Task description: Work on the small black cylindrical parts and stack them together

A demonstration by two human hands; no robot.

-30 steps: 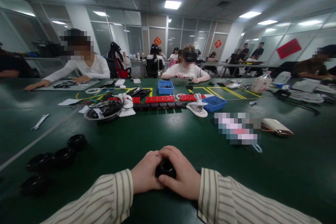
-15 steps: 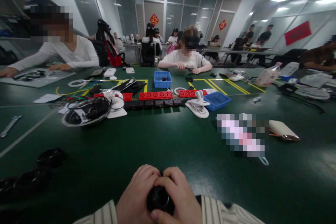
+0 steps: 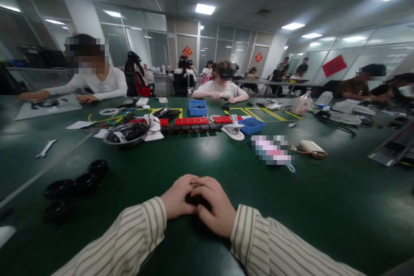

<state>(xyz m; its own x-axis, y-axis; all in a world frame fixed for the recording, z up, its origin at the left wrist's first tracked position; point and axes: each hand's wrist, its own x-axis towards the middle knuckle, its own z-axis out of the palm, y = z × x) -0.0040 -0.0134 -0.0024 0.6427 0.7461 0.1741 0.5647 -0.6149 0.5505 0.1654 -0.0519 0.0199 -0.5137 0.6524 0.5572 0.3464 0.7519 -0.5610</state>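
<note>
My left hand (image 3: 180, 196) and my right hand (image 3: 217, 206) are cupped together over the green table in the lower middle. Between them sits a glossy black round part (image 3: 198, 199), mostly covered by my fingers. The fingertips of both hands meet at its top, and the right thumb lies along its near side. Off to the left, several similar black round parts (image 3: 60, 189) with hollow middles stand in a loose group on the table, apart from my hands.
A wrench (image 3: 47, 148) lies at the left. Farther back are a metal bowl (image 3: 124, 141) of black cables, red socket strips (image 3: 192, 120), a white clip (image 3: 233, 132), a blue tray (image 3: 252, 127) and a pouch (image 3: 271, 150). Co-workers sit across the table.
My view has tilted up and widened, showing more of my sleeves. My hands still hold the black round part, and its top is now more covered by the fingers.
</note>
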